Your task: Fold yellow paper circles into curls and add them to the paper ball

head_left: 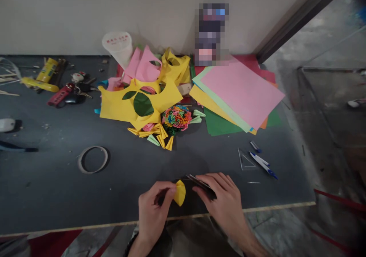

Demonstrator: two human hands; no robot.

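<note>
Near the front edge of the table, my left hand [156, 203] pinches a small folded piece of yellow paper [180, 193] between thumb and fingertips. Just right of the paper, my right hand [221, 192] is closed around dark scissors [200, 182]. Their narrow metallic tip points left toward the yellow paper, with a small gap between them. My fingers hide the handles. Beyond my hands lie several small folded yellow paper cones [161, 136], a pale green folded piece [153, 140] and a cluster of colourful rolled paper flowers [176, 118].
Cut yellow paper [114, 102] and pink paper [145, 68] lie behind, beside a white cup [117, 45]. Stacked coloured sheets [243, 89] are at back right. A set square [246, 162] and compass [262, 164] lie right; a tape ring [80, 162] and keys [85, 93] lie left.
</note>
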